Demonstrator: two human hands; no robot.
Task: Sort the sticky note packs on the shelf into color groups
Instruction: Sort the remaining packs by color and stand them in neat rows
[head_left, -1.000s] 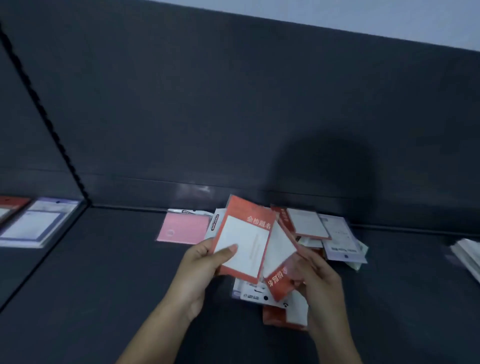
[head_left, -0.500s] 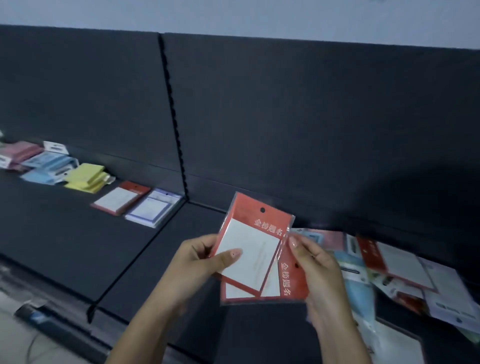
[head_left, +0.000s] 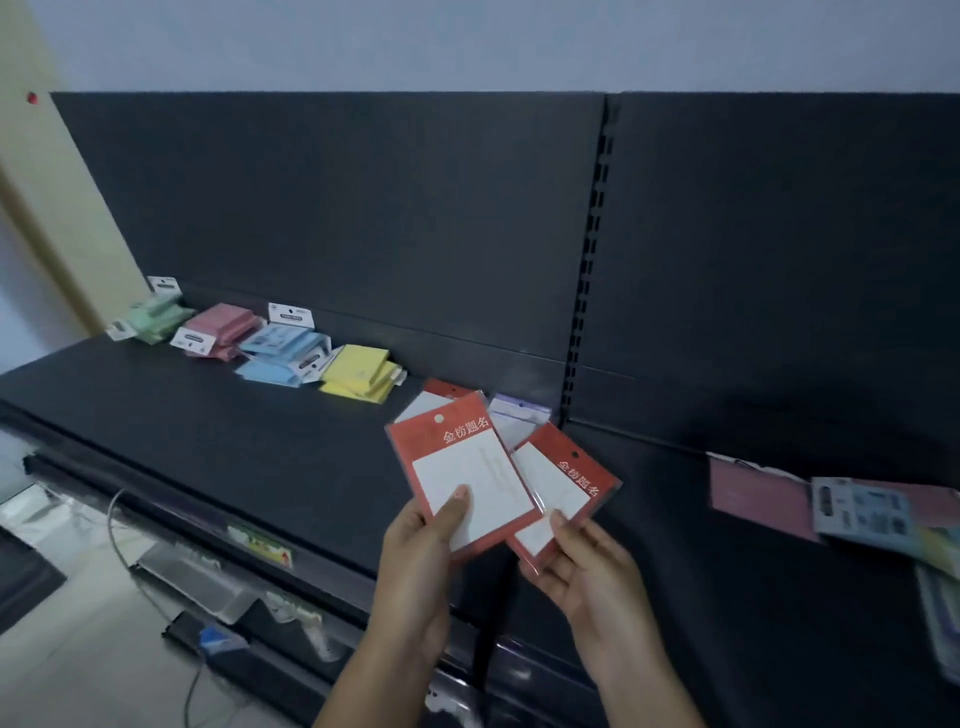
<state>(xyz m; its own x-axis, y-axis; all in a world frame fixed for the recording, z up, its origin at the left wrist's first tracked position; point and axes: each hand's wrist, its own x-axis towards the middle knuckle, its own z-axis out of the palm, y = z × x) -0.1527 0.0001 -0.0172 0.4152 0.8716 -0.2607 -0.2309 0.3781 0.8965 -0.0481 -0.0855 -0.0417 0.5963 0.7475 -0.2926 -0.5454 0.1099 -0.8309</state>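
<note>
Shelf (head_left: 208, 441), left bay, back row, left to right: green packs (head_left: 156, 314), pink packs (head_left: 223, 325), blue packs (head_left: 283, 353), yellow packs (head_left: 358, 371), each colour in its own small stack. Next along: shelved red pack (head_left: 434, 395) lying flat, purple pack (head_left: 517, 415) just beside it, close to the slotted upright (head_left: 587, 260).

Right bay: mixed heap. Loose pink pack (head_left: 753, 493) at the back, blue-grey pack (head_left: 857, 514) overlapping it, more at the frame edge too blurred to name.

In the air in front of the shelved red pack, fanned out: two more red packs.
- Left hand (head_left: 421, 551) gripping left red pack (head_left: 467, 467), thumb curled onto the white window, other fingers hidden behind.
- Right hand (head_left: 587, 571) pinching right red pack (head_left: 566, 478) at its lower end, thumb on the front, fingers curled underneath.
- Left red pack overlapping right red pack, touching.

Writing:
- 金榜题名 in white on the red header of both held packs, hang hole by it.
- White header cards on green, pink and blue stacks: dark printed bar, not legible.
- Edge label (head_left: 260, 545) on the front rail, yellow-green with a red mark: text unreadable.
</note>
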